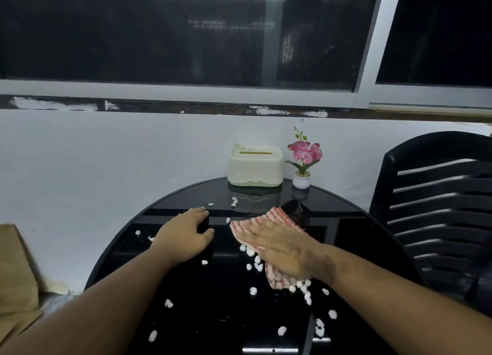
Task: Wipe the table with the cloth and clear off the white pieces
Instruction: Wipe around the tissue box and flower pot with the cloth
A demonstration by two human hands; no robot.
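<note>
On the round glossy black glass table [170,328], listed largest to smallest, places given relative to the table:
Chair: black slatted plastic chair [436,208], beside the table's right edge.
Right hand [279,245]: fingers straight, released, pressed flat on the cloth, right of the table's centre.
Left hand [183,234]: on the table left of centre, fingers curved over something dark; whether it grasps it, cannot tell.
Cloth: red-and-white striped cloth [269,219], flat on the table under the right hand.
Box: cream and green plastic tissue box [255,168], at the table's far edge.
Flower: pink artificial orchid in a small white pot [302,163], at the far edge.
White pieces [253,258]: small fluffy bits scattered across the table, thickest along the cloth's left and near edges.
</note>
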